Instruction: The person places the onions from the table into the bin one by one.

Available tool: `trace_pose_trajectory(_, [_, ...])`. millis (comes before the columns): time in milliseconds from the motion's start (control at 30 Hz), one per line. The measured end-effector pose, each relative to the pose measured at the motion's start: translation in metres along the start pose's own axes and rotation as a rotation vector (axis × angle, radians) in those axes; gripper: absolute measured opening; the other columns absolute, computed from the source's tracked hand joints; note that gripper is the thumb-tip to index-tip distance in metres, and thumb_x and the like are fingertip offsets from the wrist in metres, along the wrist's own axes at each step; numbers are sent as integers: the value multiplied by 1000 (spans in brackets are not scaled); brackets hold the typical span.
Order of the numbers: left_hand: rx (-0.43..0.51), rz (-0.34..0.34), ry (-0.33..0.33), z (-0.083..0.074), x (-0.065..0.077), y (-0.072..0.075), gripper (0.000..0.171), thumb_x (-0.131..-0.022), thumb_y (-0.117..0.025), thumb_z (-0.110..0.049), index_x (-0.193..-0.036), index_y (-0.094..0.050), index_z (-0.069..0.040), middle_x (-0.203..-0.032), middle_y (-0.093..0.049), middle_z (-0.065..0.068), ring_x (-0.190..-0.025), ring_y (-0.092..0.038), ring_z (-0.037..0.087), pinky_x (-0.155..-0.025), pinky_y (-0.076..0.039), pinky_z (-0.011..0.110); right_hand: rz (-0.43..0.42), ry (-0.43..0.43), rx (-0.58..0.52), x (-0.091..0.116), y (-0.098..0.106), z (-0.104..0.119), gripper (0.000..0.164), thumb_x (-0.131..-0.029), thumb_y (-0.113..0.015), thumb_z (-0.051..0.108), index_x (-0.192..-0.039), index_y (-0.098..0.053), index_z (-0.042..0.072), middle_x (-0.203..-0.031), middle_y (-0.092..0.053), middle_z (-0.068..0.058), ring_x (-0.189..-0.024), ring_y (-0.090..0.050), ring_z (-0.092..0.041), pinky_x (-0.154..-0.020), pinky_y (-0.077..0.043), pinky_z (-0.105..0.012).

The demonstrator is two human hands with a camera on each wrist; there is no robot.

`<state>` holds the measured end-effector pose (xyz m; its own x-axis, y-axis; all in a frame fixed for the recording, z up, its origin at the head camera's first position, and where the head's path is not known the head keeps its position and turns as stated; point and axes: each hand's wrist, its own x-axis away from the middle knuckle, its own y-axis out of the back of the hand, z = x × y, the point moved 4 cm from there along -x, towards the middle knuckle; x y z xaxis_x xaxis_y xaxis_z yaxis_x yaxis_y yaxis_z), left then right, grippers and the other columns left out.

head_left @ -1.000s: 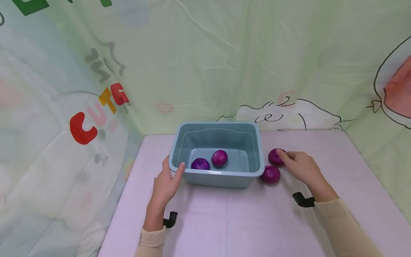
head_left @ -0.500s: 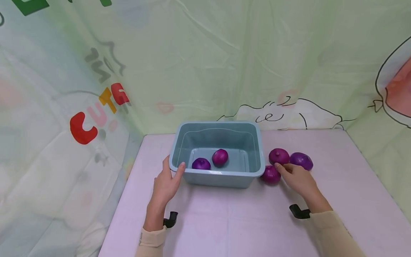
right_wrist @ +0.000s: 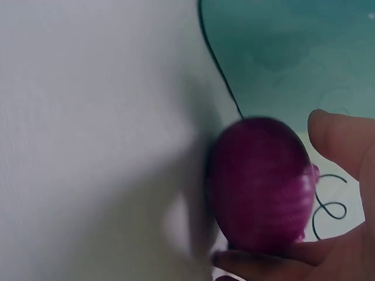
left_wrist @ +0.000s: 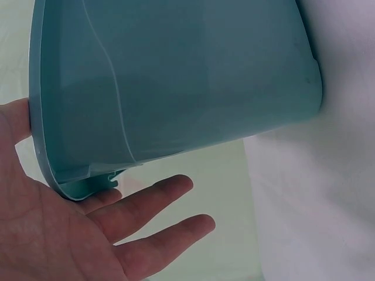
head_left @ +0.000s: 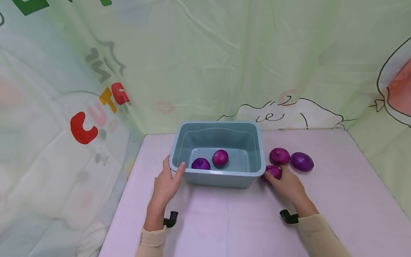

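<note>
A blue-grey plastic bin (head_left: 221,173) holds two red onions, one purple onion (head_left: 201,164) at the near wall and another onion (head_left: 220,158) further in. My left hand (head_left: 165,185) grips the bin's near left corner, thumb over the rim; in the left wrist view other fingers (left_wrist: 146,205) stretch out beneath. At the bin's right side my right hand (head_left: 289,184) reaches around a red onion (right_wrist: 263,181). In the right wrist view its fingers touch the onion's lower side, while the thumb (right_wrist: 337,140) stands slightly apart from it.
Behind my right hand lie two more onions, a magenta onion (head_left: 279,156) and a darker purple onion (head_left: 302,161), side by side on the white-covered table (head_left: 218,221). A printed curtain (head_left: 199,71) hangs behind the table and along both sides.
My right hand has moved from the back magenta onion, nearer and left, to the onion beside the bin. The dark purple onion, hidden at first, now shows. My left hand has stayed put.
</note>
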<state>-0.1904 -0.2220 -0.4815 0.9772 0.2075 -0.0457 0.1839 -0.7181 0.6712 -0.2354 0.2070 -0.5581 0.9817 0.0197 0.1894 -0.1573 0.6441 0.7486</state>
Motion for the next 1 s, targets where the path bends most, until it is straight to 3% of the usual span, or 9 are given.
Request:
trace_pose_trajectory(133, [-6, 3, -1, 0, -1, -1, 91, -96, -47, -77, -164, -25, -21, -152, -52, 15, -135, -50, 47, -106, -17, 81, -24, -33, -13, -1, -11, -2, 108, -94, -58, 71, -154, -25, -13, -142, -45, -43, -126, -48, -59, -97, -42, -72])
trace_pose_trajectory(300, [-11, -2, 5, 0, 0, -1, 90, -96, -47, -77, -163, -26, -21, -152, -53, 14, -132, -53, 47, -100, -32, 79, -86, -10, -22, 0, -16, -2, 101, -92, -64, 68, -147, -35, -12, -135, -52, -40, -119, -54, -56, -94, -45, -71])
trace_pose_trajectory(467, [-9, -4, 7, 0, 0, -1, 91, -95, -47, -79, -163, -26, -22, -152, -53, 14, -132, -53, 47, -100, -33, 78, -130, 7, -36, 2, -18, 1, 97, -87, -72, 69, -140, -44, -8, -127, -60, -36, -110, -60, -52, -89, -48, -67])
trace_pose_trajectory(667, [-9, -7, 4, 0, 0, -1, 90, -96, -47, -78, -163, -26, -22, -151, -53, 15, -128, -56, 47, -92, -45, 73, -168, 5, -25, 3, -20, 4, 95, -84, -78, 64, -138, -47, -7, -122, -62, -34, -105, -61, -51, -86, -49, -67])
trace_pose_trajectory(867, [-8, -4, 4, 0, 0, -1, 91, -95, -47, -78, -163, -25, -21, -152, -52, 15, -128, -56, 47, -90, -47, 71, -193, 11, -24, 5, -21, 5, 89, -86, -79, 58, -137, -48, -7, -121, -62, -34, -104, -62, -52, -86, -49, -67])
trace_pose_trajectory(1000, [-3, -4, 11, 0, 0, 0, 91, -95, -47, -78, -163, -25, -21, -152, -52, 15, -130, -55, 47, -93, -43, 74, -173, -13, -39, 8, -20, 4, 93, -88, -77, 58, -141, -42, -9, -125, -60, -35, -107, -61, -53, -88, -48, -67])
